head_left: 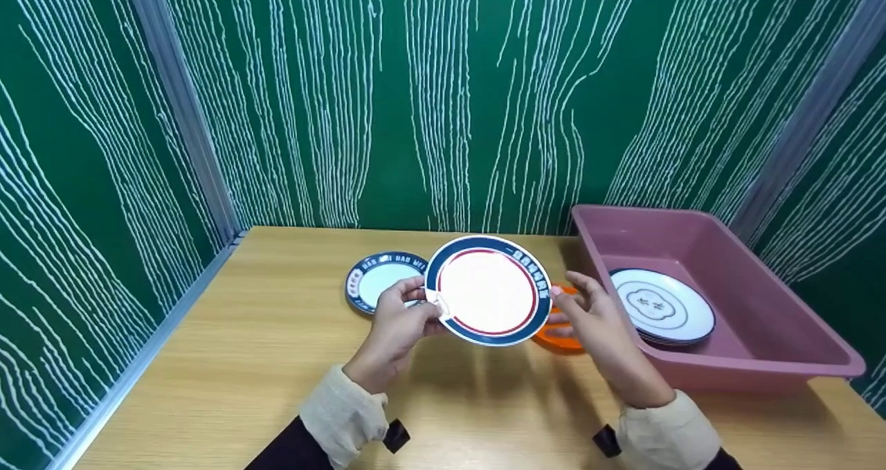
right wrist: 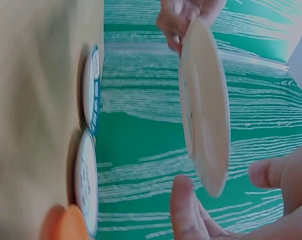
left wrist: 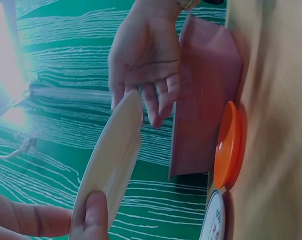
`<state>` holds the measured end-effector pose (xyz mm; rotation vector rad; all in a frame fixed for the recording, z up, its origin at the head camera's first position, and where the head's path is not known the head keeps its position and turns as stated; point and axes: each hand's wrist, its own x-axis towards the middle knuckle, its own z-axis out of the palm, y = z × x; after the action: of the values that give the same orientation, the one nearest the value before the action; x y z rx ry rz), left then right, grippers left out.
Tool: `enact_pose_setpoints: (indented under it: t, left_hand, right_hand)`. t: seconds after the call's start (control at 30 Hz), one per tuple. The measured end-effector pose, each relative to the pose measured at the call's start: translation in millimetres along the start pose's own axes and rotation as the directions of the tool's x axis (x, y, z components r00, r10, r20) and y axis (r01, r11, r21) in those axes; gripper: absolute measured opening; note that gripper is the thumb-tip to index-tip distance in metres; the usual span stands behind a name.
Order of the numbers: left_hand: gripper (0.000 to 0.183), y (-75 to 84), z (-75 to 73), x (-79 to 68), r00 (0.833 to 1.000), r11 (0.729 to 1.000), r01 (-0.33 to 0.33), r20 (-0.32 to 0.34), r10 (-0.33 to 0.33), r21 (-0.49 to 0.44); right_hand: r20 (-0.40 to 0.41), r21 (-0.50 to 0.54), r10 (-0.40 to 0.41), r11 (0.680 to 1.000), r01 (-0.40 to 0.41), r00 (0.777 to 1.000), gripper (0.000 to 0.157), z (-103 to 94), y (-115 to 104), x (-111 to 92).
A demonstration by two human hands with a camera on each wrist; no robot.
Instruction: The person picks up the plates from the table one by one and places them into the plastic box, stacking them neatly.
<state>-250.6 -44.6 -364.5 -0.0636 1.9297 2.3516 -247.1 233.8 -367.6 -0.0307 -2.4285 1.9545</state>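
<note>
Held plate: round plate [head_left: 484, 293] with blue rim, lettering and red inner ring; raised clear of the worktop [head_left: 208, 359], tilted with its face toward the wearer.
Left hand: left hand [head_left: 396, 328] pinches the plate's left edge, thumb on the face, fingers behind.
Right hand: right hand [head_left: 601, 324] spread at the opposite edge, thumb and fingers apart, not closed on the rim.
Plate handling: judged stiff and fairly light; glazed ceramic or melamine, cannot tell which. Smooth face likely slippery; best treated as breakable.
Plate hold: opposite rim edges, thumbs above and fingers beneath; a one-sided pinch may let it tip.
Lettered plate: blue-rimmed plate [head_left: 381, 283], flat on the worktop behind the left hand, partly covered by the held plate.
Patterned plate: white plate [right wrist: 86, 182], on the worktop between the lettered plate and the orange dish [head_left: 564, 345]; hidden in the head view.
Orange dish: on the worktop behind the right hand's fingers.
Pink tub: plastic tub [head_left: 754, 366] at right, containing a plate stack [head_left: 664, 311]; its raised wall stands between the right hand and that stack.
</note>
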Motion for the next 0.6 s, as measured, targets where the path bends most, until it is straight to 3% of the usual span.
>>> enact_pose_setpoints:
  t: [0.23,0.6]
  left_hand:
    - [0.058,-7.1,6.1,-0.3,0.999,1.0,-0.009,-0.045,0.008,-0.019]
    - [0.055,-15.3,13.2,-2.6,0.999,0.999,-0.009,-0.045,0.006,-0.053]
  right_hand:
    - [0.052,0.2,0.057,0.977,-0.067,0.997,0.051,10.0,1,-4]
    - [-0.01,0.247,0.048,0.968,-0.044,0.999,0.052,14.0,6,-4]
